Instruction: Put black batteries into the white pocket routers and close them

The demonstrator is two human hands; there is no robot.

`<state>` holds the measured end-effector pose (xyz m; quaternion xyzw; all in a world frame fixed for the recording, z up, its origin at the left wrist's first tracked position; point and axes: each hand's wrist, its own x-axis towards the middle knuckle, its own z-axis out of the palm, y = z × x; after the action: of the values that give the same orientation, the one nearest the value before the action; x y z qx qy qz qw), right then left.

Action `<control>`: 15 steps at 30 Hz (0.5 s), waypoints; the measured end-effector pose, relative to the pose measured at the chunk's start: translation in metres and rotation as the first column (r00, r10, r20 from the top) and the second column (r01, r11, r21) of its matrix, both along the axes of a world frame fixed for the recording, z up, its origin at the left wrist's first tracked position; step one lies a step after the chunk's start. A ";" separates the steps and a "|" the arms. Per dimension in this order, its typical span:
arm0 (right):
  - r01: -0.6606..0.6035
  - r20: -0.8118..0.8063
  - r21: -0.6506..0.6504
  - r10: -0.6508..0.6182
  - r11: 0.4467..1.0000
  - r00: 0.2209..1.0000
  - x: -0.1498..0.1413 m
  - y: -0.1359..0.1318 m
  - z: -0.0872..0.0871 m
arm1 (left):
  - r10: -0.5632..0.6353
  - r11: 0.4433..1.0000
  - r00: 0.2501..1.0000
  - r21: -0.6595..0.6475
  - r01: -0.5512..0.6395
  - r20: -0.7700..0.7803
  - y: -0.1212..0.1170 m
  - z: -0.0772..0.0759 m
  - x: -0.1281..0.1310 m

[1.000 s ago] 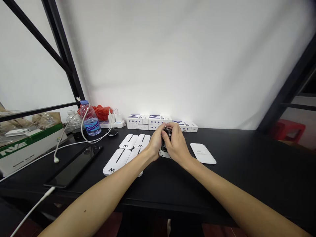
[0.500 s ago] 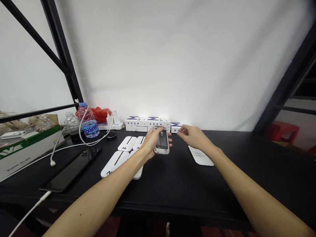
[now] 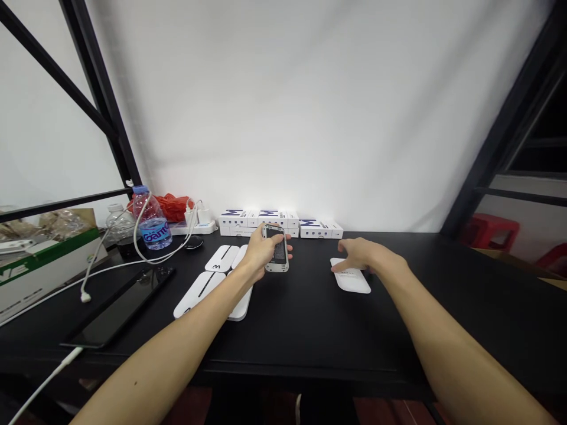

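Observation:
My left hand (image 3: 259,252) grips a small white device (image 3: 277,257) with its back off, the dark battery showing, held just above the black table (image 3: 310,330). My right hand (image 3: 361,258) lies with fingers stretched out on a white back cover (image 3: 352,280) that rests flat on the table to the right. Several closed white devices (image 3: 208,283) marked with an M lie under and beside my left forearm.
A row of white boxes (image 3: 274,219) lines the wall. To the left are a water bottle (image 3: 153,225), a power strip with chargers (image 3: 197,221), white cables, a dark tablet (image 3: 119,307) and a green-and-white carton (image 3: 39,265). Black frame bars rise on both sides.
My right hand left the open device, moved right and came down onto the white back cover. My left hand keeps the device and has tilted it flatter. The view shifted slightly.

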<state>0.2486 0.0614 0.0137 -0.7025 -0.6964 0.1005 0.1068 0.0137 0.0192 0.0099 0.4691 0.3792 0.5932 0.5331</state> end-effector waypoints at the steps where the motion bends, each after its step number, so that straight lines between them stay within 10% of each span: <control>1: -0.015 -0.030 0.033 0.016 0.999 0.999 -0.005 -0.001 -0.001 | -0.011 1.000 1.000 0.004 0.011 -0.004 0.000 0.000 0.001; 15: -0.117 -0.535 0.412 0.344 0.904 0.772 -0.083 -0.023 -0.009 | 0.140 0.977 0.990 -0.160 -0.142 -0.026 -0.008 -0.003 0.013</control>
<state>0.1652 0.0380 0.0044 -0.5113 -0.7156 0.2009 0.4314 0.0269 0.0110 0.0066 0.4007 0.4623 0.5934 0.5230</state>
